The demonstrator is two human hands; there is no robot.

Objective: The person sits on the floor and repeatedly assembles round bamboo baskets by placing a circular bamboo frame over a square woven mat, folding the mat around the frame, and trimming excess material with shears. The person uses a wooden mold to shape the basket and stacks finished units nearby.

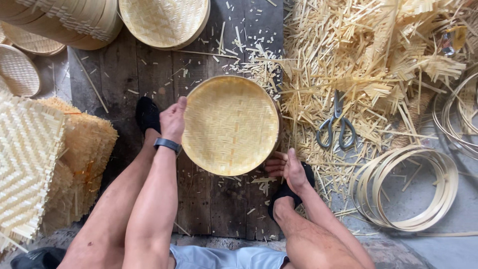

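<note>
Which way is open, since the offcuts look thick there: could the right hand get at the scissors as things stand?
Probably yes. The scissors lie uncovered on top of the bamboo offcuts, on the right hand's own side, with nothing standing between them. That hand grips the woven tray, so it would have to let go first.

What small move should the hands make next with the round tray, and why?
Probably turn the tray a little between both hands. The left hand and right hand grip opposite sides of its rim, the scissors lie unused, so checking the edge seems likely.

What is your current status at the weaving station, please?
Left hand and right hand both gripping the round woven tray by its rim. Scissors lie apart on bamboo scraps. Nothing obstructing.
</note>
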